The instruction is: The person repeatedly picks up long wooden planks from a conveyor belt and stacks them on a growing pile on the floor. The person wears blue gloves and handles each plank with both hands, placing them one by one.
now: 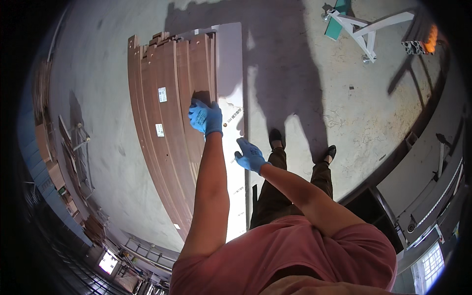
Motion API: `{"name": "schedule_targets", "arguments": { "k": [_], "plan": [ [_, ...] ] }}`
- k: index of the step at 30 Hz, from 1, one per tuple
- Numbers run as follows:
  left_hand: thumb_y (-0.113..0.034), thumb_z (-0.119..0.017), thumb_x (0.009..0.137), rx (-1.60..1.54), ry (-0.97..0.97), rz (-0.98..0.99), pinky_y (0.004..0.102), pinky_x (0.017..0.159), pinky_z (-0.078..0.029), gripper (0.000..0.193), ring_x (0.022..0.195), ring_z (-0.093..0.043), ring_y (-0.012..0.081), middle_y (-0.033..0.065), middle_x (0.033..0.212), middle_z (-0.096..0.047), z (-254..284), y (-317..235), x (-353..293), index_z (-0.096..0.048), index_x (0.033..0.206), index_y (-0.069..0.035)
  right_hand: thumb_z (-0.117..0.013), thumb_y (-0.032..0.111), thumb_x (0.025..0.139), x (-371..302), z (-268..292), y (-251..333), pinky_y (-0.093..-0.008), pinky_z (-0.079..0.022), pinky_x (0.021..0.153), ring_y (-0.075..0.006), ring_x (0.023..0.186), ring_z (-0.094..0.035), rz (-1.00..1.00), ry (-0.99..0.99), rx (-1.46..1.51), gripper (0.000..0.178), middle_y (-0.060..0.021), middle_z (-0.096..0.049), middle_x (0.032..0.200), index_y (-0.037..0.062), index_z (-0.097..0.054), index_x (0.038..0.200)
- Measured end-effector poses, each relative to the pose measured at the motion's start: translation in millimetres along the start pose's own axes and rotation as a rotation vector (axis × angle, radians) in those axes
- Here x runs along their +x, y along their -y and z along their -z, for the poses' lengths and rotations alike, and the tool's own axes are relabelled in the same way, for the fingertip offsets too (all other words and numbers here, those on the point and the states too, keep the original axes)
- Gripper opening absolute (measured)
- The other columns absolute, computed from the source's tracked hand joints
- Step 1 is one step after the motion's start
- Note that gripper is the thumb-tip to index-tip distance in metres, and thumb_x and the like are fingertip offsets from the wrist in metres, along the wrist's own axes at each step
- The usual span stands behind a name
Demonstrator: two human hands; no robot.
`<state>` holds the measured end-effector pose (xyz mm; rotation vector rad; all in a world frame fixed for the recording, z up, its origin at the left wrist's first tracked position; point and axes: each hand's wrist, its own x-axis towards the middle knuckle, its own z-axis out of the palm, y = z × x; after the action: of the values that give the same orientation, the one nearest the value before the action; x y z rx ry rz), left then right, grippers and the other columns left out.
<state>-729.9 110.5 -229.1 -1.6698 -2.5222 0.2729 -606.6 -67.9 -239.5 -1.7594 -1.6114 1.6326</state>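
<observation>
Both my hands wear blue gloves. My left hand (205, 118) is closed over a long brown board (199, 59) at the right side of a stack, its fingers on the left side and thumb on the right. The fingertips are partly hidden. My right hand (250, 156) is held over the right edge of a white sheet (232, 191) with printed marks, fingers apart and nothing in them. The sheet lies alongside the brown boards (157, 73), whose far ends are uneven. Two white labels, an upper label (162, 94) and a lower label (159, 130), are stuck on them.
A white metal stand (366, 37) with a green part is on the floor at the far right, beside a bundle of profiles (415, 46). Racks with a wheeled frame (81, 142) line the left. Along the right runs a dark-edged bench (373, 201). My shoes (330, 155) are right of the stack.
</observation>
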Motion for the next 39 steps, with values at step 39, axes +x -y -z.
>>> {"name": "schedule_targets", "arguments": {
  "k": [39],
  "plan": [
    [-0.043, -0.071, 0.085, -0.044, 0.652, -0.966, 0.0487, 0.112, -0.049, 0.073, 0.130, -0.062, 0.0453, 0.0324, 0.140, -0.063, 159, -224, -465, -0.063, 0.137, 0.009, -0.085, 0.045, 0.090, -769, 702, -502, -0.0412, -0.053, 0.106, -0.0345, 0.132, -0.058, -0.051, -2.173, 1.427, 0.100, -0.0204, -0.054, 0.152, -0.0045, -0.034, 0.160]
  ]
}}
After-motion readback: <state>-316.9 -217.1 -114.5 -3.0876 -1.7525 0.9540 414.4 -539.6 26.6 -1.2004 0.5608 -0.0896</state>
